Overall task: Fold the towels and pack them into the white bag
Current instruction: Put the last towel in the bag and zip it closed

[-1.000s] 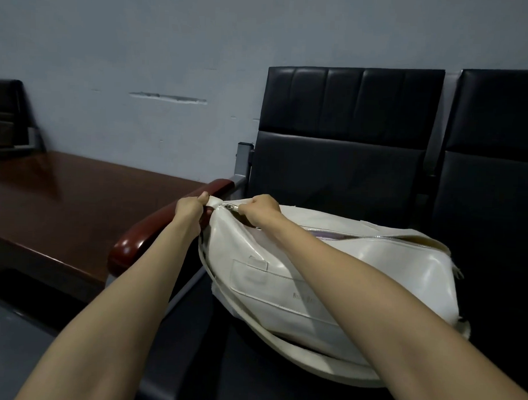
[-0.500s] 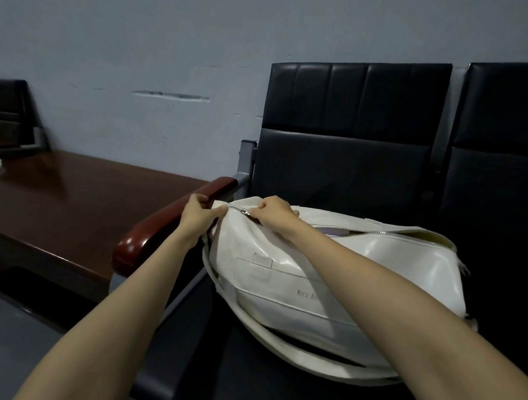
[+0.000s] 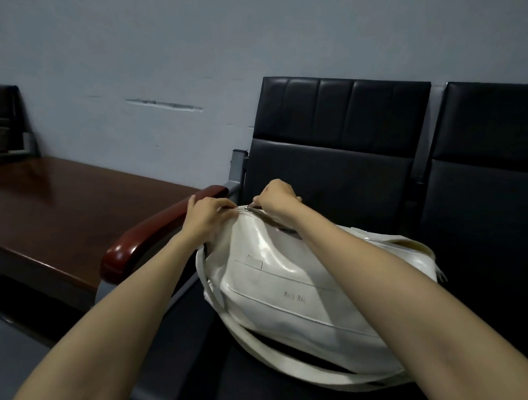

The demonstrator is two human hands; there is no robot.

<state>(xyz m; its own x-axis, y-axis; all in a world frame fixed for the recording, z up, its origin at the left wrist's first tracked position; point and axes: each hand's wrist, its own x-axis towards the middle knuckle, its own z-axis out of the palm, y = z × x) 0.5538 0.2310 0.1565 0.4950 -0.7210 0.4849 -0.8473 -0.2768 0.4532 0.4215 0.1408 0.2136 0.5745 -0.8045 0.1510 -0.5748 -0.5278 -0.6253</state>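
The white bag [image 3: 284, 278] lies on its side on a black chair seat, its long strap [image 3: 281, 356] looping out in front. My left hand [image 3: 208, 216] grips the bag's left end by the top seam. My right hand [image 3: 276, 198] pinches the metal zipper pull [image 3: 252, 206] at the left end of the top zipper. The zipper gapes a little just right of the pull, and the bag's far right end shows a yellowish lining. No towels are visible; the bag's inside is hidden.
The black chair [image 3: 333, 160] has a reddish wooden armrest [image 3: 153, 235] just left of the bag. A second black chair [image 3: 484, 192] stands to the right. A dark wooden table [image 3: 62, 210] lies to the left, against a grey wall.
Both hands have shifted slightly right along the bag's top. My right hand now pinches the zipper pull, and the bag's left end is lifted a little higher.
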